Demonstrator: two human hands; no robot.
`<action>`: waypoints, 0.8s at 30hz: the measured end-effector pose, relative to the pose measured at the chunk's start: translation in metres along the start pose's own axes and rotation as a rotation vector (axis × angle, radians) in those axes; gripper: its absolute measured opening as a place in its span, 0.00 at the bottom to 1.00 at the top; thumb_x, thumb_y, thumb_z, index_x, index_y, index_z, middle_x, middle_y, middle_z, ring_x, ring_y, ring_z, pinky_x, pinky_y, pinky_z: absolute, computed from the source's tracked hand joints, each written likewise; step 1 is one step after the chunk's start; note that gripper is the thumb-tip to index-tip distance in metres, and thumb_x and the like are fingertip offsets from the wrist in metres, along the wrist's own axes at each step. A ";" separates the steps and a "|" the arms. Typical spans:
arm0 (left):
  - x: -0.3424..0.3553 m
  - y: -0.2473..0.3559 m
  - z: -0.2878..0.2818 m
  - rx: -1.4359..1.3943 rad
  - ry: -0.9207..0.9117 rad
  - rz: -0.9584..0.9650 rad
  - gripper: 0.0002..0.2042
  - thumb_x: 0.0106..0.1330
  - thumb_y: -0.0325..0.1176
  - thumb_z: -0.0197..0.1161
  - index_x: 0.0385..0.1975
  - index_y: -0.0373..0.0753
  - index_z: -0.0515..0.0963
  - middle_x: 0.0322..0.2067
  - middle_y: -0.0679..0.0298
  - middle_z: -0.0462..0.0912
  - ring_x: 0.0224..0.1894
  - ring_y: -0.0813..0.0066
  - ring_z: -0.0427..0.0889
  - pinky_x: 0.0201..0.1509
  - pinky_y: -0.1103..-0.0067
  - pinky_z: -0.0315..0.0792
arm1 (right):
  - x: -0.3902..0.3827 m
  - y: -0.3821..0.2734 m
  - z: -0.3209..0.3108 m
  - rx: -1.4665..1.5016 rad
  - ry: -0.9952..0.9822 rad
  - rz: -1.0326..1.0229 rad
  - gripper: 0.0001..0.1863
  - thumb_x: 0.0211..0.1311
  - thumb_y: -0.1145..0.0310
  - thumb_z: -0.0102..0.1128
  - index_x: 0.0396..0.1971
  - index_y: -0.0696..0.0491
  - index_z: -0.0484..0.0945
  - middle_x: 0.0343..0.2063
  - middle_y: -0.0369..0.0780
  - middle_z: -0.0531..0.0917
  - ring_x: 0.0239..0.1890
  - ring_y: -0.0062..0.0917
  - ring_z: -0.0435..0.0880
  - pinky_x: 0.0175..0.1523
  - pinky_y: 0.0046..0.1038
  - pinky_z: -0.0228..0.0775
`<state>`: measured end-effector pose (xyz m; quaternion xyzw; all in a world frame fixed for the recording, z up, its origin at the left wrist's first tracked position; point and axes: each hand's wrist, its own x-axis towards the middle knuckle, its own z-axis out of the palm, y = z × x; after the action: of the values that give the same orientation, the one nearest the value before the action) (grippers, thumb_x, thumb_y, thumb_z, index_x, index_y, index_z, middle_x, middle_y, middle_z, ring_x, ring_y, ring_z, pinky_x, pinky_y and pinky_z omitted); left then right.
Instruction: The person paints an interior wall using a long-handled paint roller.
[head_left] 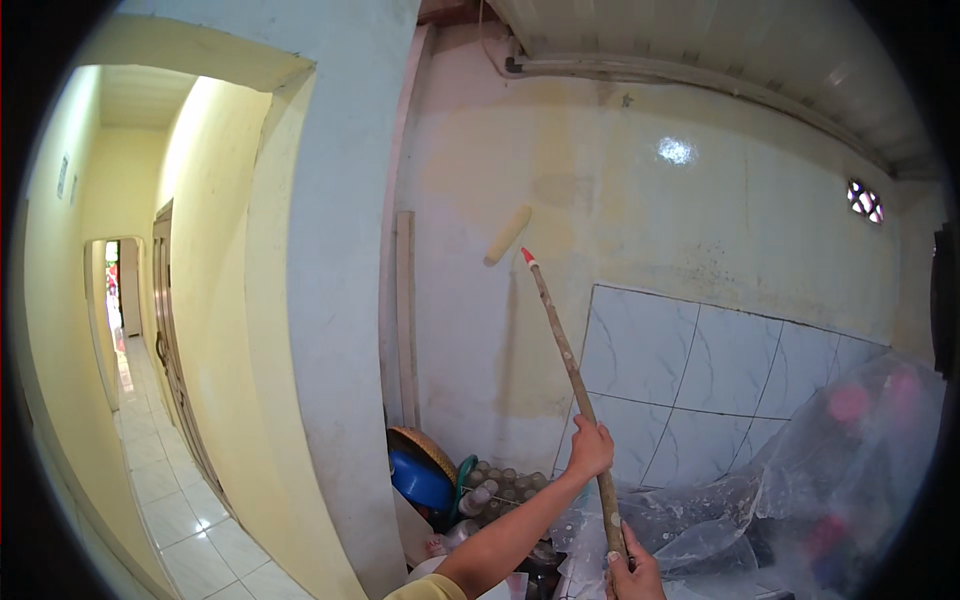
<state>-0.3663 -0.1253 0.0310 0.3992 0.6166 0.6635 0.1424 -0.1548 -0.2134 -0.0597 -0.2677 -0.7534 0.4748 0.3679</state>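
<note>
A paint roller (508,235) with a yellowish sleeve lies tilted against the pale wall, its red handle end fixed to a long wooden pole (560,340). Around the pole's middle, my left hand (590,447) is closed. Lower down, near the bottom edge, my right hand (636,572) grips the same pole close to its near end. Fresh yellow patches show on the wall (480,160) about the roller, and whitish areas lie left of and below it.
White marbled tiles (640,340) cover the lower wall. Clear plastic sheeting (700,530) drapes over things at the lower right. A blue basin (420,478), a woven tray (428,447) and several bottles (485,492) stand below. Left are a pillar (345,300) and a tiled hallway (180,500).
</note>
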 end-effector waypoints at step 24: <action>0.222 0.086 -0.163 -0.122 0.264 0.123 0.16 0.68 0.32 0.46 0.43 0.25 0.52 0.27 0.50 0.72 0.21 0.65 0.76 0.22 0.69 0.77 | 0.210 -0.151 0.083 0.073 -0.262 -0.062 0.30 0.66 0.67 0.49 0.67 0.47 0.55 0.13 0.34 0.67 0.08 0.20 0.67 0.13 0.26 0.62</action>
<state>-0.5971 -0.1059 0.2026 0.3360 0.5631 0.7538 0.0432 -0.3528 -0.1597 0.1181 -0.1664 -0.7850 0.5212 0.2904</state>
